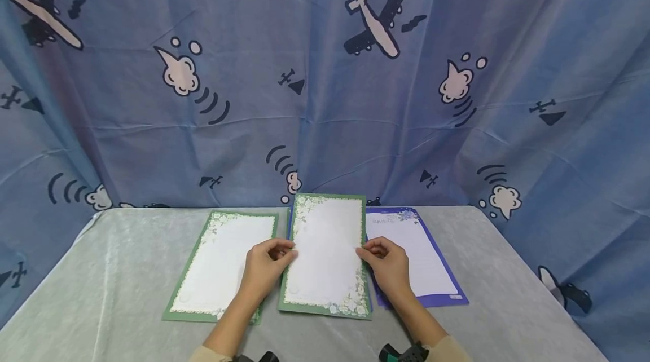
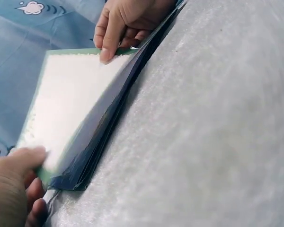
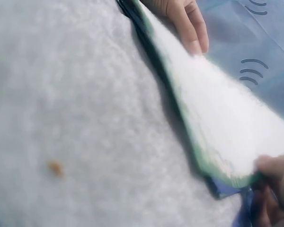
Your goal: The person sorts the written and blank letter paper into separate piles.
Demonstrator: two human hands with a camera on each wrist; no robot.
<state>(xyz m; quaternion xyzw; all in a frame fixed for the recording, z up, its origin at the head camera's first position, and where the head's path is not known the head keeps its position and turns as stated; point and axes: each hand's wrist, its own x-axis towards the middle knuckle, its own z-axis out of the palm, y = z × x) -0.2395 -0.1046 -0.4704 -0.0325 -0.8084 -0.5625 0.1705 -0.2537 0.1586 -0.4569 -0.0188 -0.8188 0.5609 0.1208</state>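
Grey cloth-covered worktop [image 1: 132,272]: it carries the papers; I judge the cloth gives a little drag under them.
Green-bordered white paper sheet at the left [image 1: 223,255]: it lies flat; I expect it light and easy to bend.
Left hand [image 1: 264,266]: narrow; thumb in front and fingers curled behind, it pinches the left edge of the middle paper.
Green-bordered white paper sheet with flowers in the middle [image 1: 327,255]: it is between the two hands, and its far end seems raised. Dark blue-edged layers [image 2: 83,168] are beneath; I cannot tell how many. I judge the bundle light, stiffer than one sheet, smooth, so layers may slide, and corners may crease. The best hold, I think, is both long sides near mid-height, with light pressure.
Right hand [image 1: 386,263]: narrow also; it pinches the right edge, opposite the other hand.
Purple-bordered white paper sheet at the right [image 1: 421,260]: it lies flat, partly behind the right hand; I judge it equally light.
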